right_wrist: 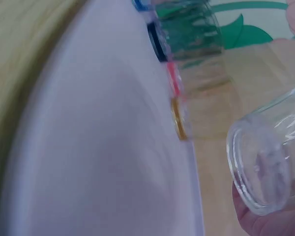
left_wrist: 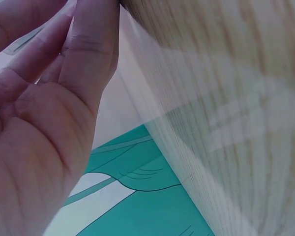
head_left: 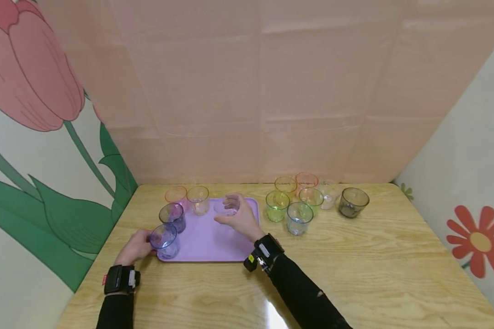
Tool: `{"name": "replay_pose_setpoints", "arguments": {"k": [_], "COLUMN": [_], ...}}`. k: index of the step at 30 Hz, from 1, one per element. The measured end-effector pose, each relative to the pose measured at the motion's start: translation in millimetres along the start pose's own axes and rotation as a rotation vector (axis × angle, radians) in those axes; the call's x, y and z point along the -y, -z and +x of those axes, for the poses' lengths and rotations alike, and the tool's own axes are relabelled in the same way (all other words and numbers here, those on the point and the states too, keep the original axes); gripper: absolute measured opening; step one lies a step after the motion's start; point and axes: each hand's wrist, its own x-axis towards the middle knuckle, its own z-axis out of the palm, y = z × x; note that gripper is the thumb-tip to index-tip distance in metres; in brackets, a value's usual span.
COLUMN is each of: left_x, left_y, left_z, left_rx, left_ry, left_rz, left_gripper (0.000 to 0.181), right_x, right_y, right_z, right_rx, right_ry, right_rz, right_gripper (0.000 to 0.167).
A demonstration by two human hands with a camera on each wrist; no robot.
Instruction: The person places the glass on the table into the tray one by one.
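My right hand (head_left: 243,218) holds a clear glass (head_left: 225,208) above the purple tray (head_left: 218,249); in the right wrist view the clear glass (right_wrist: 265,162) is tilted, with fingers (right_wrist: 280,223) round it. At the tray's front left corner, my left hand (head_left: 135,249) rests beside a blue glass (head_left: 165,244), its fingertips partly hidden there. The left wrist view shows the left hand (left_wrist: 44,118) with its fingers extended and tips out of frame. Behind the blue glass on the tray's left side stand a dark blue glass (head_left: 174,218), a pink glass (head_left: 177,197) and an amber-rimmed glass (head_left: 199,201).
Right of the tray stand several glasses: green (head_left: 277,206), pale blue (head_left: 299,219), yellow-green (head_left: 311,197), yellow (head_left: 286,184), red-rimmed (head_left: 306,180) and clear (head_left: 328,194). A dark grey glass (head_left: 353,202) is farther right. A pink sheet (head_left: 255,91) hangs behind the wooden table (head_left: 354,265).
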Motion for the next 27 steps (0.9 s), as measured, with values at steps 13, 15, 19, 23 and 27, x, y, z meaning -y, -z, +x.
{"name": "replay_pose_setpoints", "arguments": {"k": [13,15,19,23,27], "left_x": [-0.7,-0.7,-0.6,-0.6,-0.9], "left_y": [-0.4,-0.2,-0.4,-0.7,-0.7], "left_z": [0.3,-0.2,-0.6,-0.4,-0.5], "left_rx": [-0.004,-0.010,-0.008,-0.002,-0.004], "left_ry": [0.020,0.013,0.015,0.023,0.020], "left_rz": [-0.012,-0.010,-0.018,-0.026,-0.030], "left_gripper": [0.024,0.023,0.023,0.024,0.025], "right_x": [1.6,0.7,-0.7,-0.2,0.8], "right_y": [-33.7,-39.2,-49.4,-56.3,-61.8], "right_z": [0.6,1.8,2.8,2.7,2.6], "right_rx": [0.029,0.030,0.011,0.011,0.021], "right_ry": [-0.073,-0.077,-0.094,-0.062,-0.049], "right_rz": [-0.021,-0.055,-0.146,-0.189,-0.242], "right_gripper": [0.083,0.084,0.085,0.086,0.092]}}
